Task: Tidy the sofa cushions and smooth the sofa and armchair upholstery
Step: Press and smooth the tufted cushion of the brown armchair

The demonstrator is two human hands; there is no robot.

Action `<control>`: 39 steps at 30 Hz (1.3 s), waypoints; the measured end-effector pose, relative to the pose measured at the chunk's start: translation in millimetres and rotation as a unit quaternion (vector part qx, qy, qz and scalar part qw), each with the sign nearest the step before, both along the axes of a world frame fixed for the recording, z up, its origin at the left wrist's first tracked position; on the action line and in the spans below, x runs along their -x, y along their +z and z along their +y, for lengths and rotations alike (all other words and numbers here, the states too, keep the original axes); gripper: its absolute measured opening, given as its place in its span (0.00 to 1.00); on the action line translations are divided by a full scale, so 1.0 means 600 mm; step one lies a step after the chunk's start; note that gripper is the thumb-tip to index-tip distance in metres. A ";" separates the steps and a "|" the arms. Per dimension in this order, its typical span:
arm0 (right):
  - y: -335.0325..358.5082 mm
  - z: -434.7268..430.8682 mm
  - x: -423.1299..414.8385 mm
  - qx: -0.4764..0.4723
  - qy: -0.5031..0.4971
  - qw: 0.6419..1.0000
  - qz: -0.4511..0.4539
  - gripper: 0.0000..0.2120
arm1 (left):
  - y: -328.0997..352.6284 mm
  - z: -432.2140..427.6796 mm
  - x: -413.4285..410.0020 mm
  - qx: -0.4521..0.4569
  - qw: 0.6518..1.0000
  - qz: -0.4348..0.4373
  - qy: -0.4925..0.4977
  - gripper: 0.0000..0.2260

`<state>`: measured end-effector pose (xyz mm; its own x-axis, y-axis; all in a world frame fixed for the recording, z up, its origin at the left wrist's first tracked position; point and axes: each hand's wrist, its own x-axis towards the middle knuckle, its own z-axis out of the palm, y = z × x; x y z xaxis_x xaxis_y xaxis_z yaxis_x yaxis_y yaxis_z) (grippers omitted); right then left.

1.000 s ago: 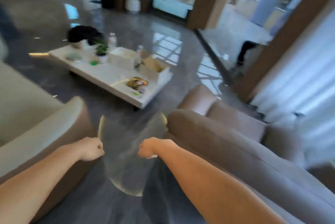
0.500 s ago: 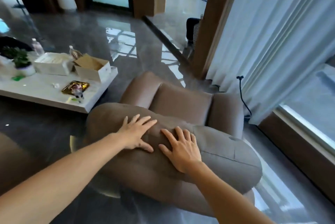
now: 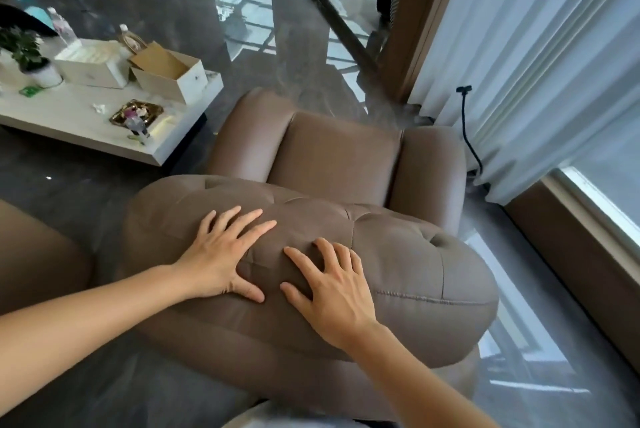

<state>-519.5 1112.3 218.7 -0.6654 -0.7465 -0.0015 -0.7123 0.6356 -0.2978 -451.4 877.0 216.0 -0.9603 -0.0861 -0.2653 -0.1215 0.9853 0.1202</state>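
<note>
A taupe tufted armchair fills the middle of the view, seen from behind its padded backrest. The seat cushion lies beyond, between two rounded armrests. My left hand lies flat on top of the backrest, fingers spread and pointing up-right. My right hand rests flat beside it, a little nearer me, fingers apart. Both palms press on the fabric and hold nothing. At the left edge shows part of a brown sofa arm.
A low white coffee table stands at left with boxes, bottles, a potted plant and a small tray. White curtains and a window are at right, with a black cable hanging near the armchair. The floor is glossy grey tile.
My view swung right from the coffee table to the armchair. Both hands went from closed fists in the air to flat, spread palms on the backrest top.
</note>
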 end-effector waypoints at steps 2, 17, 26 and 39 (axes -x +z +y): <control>0.000 0.036 0.014 -0.012 0.021 1.000 -0.009 0.25 | -0.002 0.038 -0.004 -0.001 1.000 0.002 0.009 0.55; -0.008 0.273 0.233 0.009 0.178 0.984 0.012 0.26 | 0.013 0.331 0.100 -0.026 0.985 0.004 0.170 0.54; 0.007 0.385 0.416 -0.021 0.253 0.967 0.021 0.26 | 0.005 0.497 0.211 -0.044 0.969 0.065 0.235 0.51; 0.016 0.494 0.714 -0.018 0.394 0.919 0.003 0.28 | -0.002 0.672 0.306 -0.014 0.964 0.087 0.249 0.40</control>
